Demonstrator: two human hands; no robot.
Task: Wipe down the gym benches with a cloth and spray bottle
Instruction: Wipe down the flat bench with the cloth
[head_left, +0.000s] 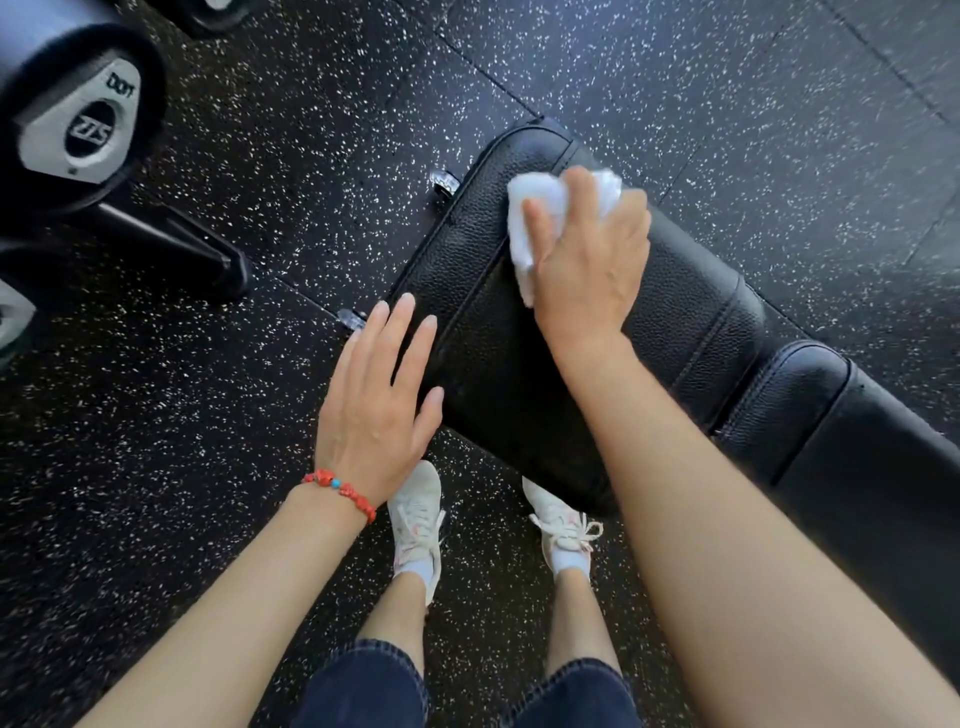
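Two white sneakers (415, 525) stand on speckled black rubber flooring (182, 467) at the near edge of a black padded gym bench (467, 270), below dark denim cuffs. Just beyond, the left hand (376, 395), a red beaded bracelet (343, 491) at its wrist, hovers flat with fingers straight beside the bench's near corner, holding nothing. Farther on, the right hand (587, 249) presses a crumpled white cloth (535, 208) onto the bench's upper pad, fingers curled over it. At far left sits a black machine roller pad with a grey end cap (78, 124).
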